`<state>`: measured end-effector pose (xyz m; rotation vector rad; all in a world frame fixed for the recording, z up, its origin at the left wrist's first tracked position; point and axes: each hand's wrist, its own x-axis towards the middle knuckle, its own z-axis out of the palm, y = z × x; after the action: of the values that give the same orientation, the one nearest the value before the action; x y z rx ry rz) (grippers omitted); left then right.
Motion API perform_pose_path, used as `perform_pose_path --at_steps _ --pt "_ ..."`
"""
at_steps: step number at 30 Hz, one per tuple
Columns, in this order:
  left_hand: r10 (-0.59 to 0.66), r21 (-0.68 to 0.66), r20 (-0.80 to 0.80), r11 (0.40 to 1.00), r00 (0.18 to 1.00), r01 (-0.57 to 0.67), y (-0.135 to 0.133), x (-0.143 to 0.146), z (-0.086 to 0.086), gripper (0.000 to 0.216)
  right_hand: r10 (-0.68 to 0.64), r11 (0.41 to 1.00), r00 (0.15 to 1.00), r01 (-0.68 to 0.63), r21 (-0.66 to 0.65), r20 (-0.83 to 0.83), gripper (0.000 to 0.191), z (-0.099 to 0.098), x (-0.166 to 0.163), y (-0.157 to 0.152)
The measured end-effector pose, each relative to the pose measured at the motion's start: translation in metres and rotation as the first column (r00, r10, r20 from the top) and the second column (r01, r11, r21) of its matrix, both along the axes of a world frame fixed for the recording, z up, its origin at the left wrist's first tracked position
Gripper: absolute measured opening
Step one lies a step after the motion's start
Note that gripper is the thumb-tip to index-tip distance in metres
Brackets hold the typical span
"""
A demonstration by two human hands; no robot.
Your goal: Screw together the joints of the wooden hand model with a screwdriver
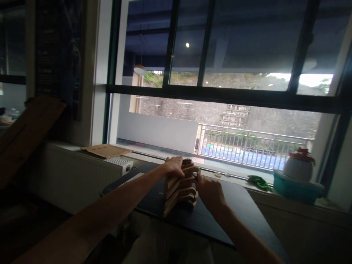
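On a dark table stands a pale wooden piece [180, 189] built of several stacked, curved slats with hook-shaped ends on its right side. My left hand [175, 166] lies over its upper left part, with the fingers curled over the top and the fingertips partly hidden. My right hand [210, 189] is at its right side, closed, with thumb and fingers pinched close to the upper hooked end. Something small and dark shows at those fingertips, too small to name.
The dark table [233, 205] reaches to the window sill. A brown paper envelope [106, 150] rests by a white radiator [82, 172] on the left. On the right sill are a green cloth [260, 182], a teal tub [297, 189] and a white jug [298, 167] with an orange-brown top.
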<state>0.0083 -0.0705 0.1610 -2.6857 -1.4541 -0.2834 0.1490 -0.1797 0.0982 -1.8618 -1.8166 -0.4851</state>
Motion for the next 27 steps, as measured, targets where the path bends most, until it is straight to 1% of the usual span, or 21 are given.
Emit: perform_pose_path --at_steps 4,7,9,10,13,15,18,21,25,27 --pt "0.01 0.009 0.008 1.0 1.0 -0.01 -0.001 0.0 -0.001 0.069 -0.028 0.998 0.993 0.021 -0.059 -0.117 0.03 -0.013 0.006 0.011" --pt "0.013 0.014 0.007 1.0 1.0 -0.013 -0.002 -0.001 -0.002 0.071 -0.013 0.997 0.991 0.002 -0.083 -0.134 0.035 -0.011 0.011 0.013" --pt "0.018 0.016 0.003 1.0 1.0 -0.018 -0.001 -0.001 -0.003 0.072 -0.02 0.998 0.996 0.015 -0.064 -0.089 0.041 -0.002 0.01 0.007" --pt "0.02 0.015 0.001 1.0 1.0 -0.021 -0.001 -0.001 -0.003 0.072 -0.029 0.998 0.998 0.027 -0.048 -0.052 0.041 0.003 0.009 0.003" --pt "0.022 0.008 -0.006 1.0 1.0 -0.022 -0.001 -0.001 -0.002 0.076 -0.05 0.999 0.995 0.051 -0.007 0.092 0.025 0.018 0.0 -0.01" --pt "0.023 0.004 -0.01 1.0 1.0 -0.023 -0.001 -0.001 -0.002 0.077 -0.046 0.999 0.98 0.051 -0.02 0.191 0.019 0.023 -0.007 -0.014" --pt "0.032 0.006 -0.008 0.999 0.999 -0.032 -0.001 -0.001 -0.001 0.077 -0.029 0.996 0.95 0.053 -0.07 0.31 0.021 0.021 -0.01 -0.012" --pt "0.034 0.008 -0.006 0.999 0.999 -0.034 -0.001 0.0 -0.001 0.076 -0.023 0.993 0.924 0.064 -0.096 0.381 0.026 0.014 -0.007 -0.008" --pt "0.031 0.014 -0.004 0.999 1.0 -0.03 0.0 0.001 -0.002 0.073 -0.041 0.995 0.91 0.073 -0.061 0.412 0.024 0.007 -0.003 -0.006" --pt "0.026 0.018 -0.005 1.0 1.0 -0.026 0.001 0.001 -0.002 0.073 -0.034 0.998 0.91 0.053 -0.036 0.414 0.024 0.004 -0.001 -0.006"
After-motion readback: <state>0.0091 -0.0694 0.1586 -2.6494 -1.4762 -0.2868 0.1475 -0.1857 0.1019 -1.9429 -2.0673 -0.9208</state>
